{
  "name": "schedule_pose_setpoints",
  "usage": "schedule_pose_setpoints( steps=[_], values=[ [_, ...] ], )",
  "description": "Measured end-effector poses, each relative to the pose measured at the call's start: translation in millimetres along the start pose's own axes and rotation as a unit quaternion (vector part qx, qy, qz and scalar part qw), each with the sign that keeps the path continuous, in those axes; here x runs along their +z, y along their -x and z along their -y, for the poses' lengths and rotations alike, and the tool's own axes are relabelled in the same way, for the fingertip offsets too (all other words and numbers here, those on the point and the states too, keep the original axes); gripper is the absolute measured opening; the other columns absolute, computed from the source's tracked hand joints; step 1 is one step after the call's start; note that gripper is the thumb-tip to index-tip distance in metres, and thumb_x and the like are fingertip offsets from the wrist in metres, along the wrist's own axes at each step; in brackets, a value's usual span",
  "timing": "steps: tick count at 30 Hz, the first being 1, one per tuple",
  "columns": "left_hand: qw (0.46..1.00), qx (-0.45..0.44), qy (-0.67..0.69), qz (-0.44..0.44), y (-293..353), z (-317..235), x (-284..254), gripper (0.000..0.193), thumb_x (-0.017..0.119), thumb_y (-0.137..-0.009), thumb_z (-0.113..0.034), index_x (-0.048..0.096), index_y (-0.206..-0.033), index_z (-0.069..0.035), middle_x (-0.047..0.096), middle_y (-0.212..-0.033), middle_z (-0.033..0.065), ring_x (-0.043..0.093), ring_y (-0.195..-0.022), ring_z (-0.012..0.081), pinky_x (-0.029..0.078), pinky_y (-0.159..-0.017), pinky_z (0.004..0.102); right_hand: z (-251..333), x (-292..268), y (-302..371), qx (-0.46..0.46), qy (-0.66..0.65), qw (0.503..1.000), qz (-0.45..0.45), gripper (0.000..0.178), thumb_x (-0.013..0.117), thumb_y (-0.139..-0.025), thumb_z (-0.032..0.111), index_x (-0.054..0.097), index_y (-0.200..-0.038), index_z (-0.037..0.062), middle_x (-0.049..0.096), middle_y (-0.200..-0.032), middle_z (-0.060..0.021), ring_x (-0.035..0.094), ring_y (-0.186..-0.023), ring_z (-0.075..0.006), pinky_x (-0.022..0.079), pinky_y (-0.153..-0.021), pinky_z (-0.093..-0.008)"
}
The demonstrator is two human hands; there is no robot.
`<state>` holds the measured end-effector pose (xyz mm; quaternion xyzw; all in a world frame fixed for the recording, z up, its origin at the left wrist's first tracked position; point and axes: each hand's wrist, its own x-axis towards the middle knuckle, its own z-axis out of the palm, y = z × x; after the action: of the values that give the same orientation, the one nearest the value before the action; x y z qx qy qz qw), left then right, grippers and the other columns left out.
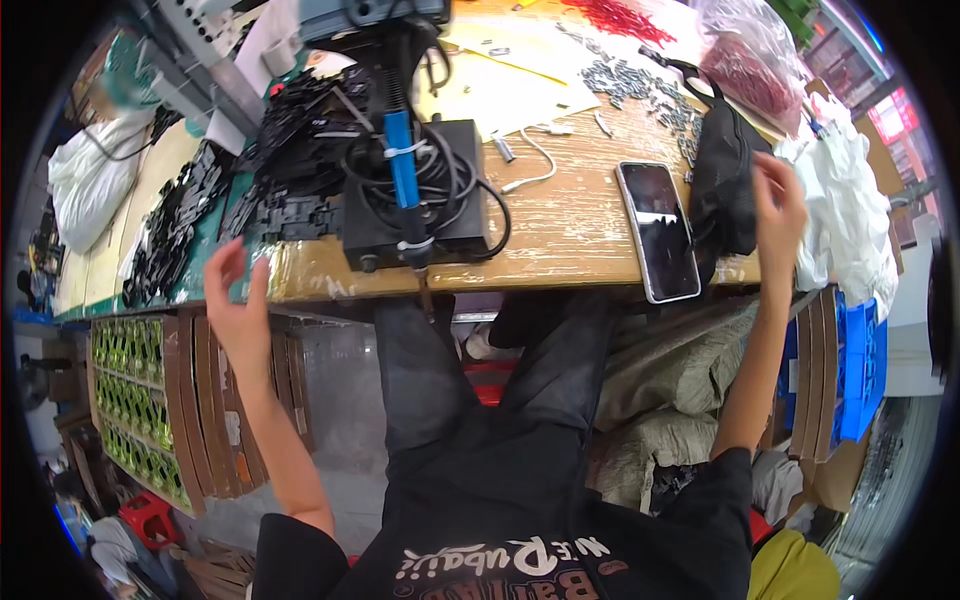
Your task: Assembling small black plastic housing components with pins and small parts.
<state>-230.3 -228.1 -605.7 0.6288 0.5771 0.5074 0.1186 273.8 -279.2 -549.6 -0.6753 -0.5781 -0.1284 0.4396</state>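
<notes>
Wood makes up the bench top [560, 235] — pale, scuffed planks with a worn front edge, seen from above with the person's dark-clad legs beneath it. A black box [415, 215] is set near that front edge, wrapped in black cable, with a blue-handled soldering iron [403, 170] laid across it. To the left, black plastic parts [290, 150] are heaped over a green mat. To the right, a phone [658, 230] lies face up, its lower end overhanging the edge, and a black pouch [725, 180] rests just beside it. Small grey metal pieces [640, 85] are scattered behind, with a white cable [535, 165] nearer the middle.

The left hand [235, 305] is raised at the front edge of the bench, fingers spread, holding nothing. The right hand [780, 215] is held at the pouch's right side, fingers loosely parted; whether it touches the pouch cannot be told.

Below the bench on the left, cardboard trays of green parts [130, 400] are stacked upright; on the right stand a blue crate [862, 370] and grey sacks [680, 370]. White bags [845, 200] lie past the pouch. The far corners are bent and darkened by the lens — what the red mass in the clear bag [745, 60] is cannot be made out.
</notes>
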Motion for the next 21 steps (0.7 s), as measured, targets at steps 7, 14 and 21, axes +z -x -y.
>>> schedule_pose_setpoints(
  steps=[7, 14, 21],
  values=[
    [0.996, 0.0, 0.044, 0.077, -2, 4, 12, 0.024, 0.061, -0.074, -0.008, 0.055, -0.096, -0.003, 0.053, -0.092, 0.0051, 0.051, -0.082, 0.0151, 0.041, -0.076, 0.0267, -61, 120, -56, -0.15, 0.157, 0.964, 0.151, 0.023, 0.051, -0.071, 0.003, 0.054, -0.093, -0.0029, 0.057, -0.091, -0.018, 0.055, -0.08, -0.0317, 0.044, -0.072, -0.0363],
    [0.997, 0.044, -0.053, 0.016, -1, 31, -19, 0.021, 0.059, -0.072, -0.005, 0.055, -0.093, -0.003, 0.053, -0.093, 0.0081, 0.05, -0.086, 0.0213, 0.04, -0.078, 0.03, -52, 154, -58, -0.084, 0.246, 0.932, 0.253, 0.014, 0.041, -0.072, 0.001, 0.053, -0.078, -0.0015, 0.056, -0.083, -0.0207, 0.053, -0.083, -0.0358, 0.041, -0.071, -0.0426],
    [0.969, 0.119, -0.212, -0.033, -55, 62, -14, 0.029, 0.061, -0.074, -0.018, 0.052, -0.098, -0.004, 0.054, -0.095, 0.011, 0.05, -0.088, 0.0276, 0.039, -0.078, 0.0356, -43, 140, -54, -0.087, 0.251, 0.939, 0.219, 0.012, 0.044, -0.075, 0.008, 0.054, -0.076, 0.001, 0.057, -0.079, -0.0197, 0.054, -0.077, -0.0365, 0.042, -0.066, -0.0428]
  ],
)
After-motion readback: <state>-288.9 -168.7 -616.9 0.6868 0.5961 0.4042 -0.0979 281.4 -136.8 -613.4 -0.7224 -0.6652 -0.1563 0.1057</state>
